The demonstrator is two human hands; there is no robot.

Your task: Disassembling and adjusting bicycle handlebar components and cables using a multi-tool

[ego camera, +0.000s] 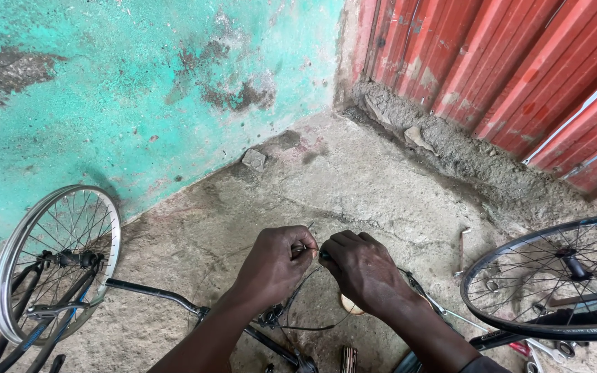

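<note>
My left hand (274,266) and my right hand (362,269) meet at the middle of the view, fingers closed, pinching a thin wire cable (310,225) whose tip sticks up between them. The cable loops down in a dark curve (312,327) under my hands. Below them lies a black bicycle handlebar (150,292) with a brake lever part (274,318), resting on the concrete floor.
A silver bare wheel (22,238) in a fork stands at the left against the turquoise wall. A black-rimmed wheel (513,252) is at the right, with wrenches (547,350) and a metal tool (463,245) on the floor. Red corrugated sheeting (519,69) closes the back right.
</note>
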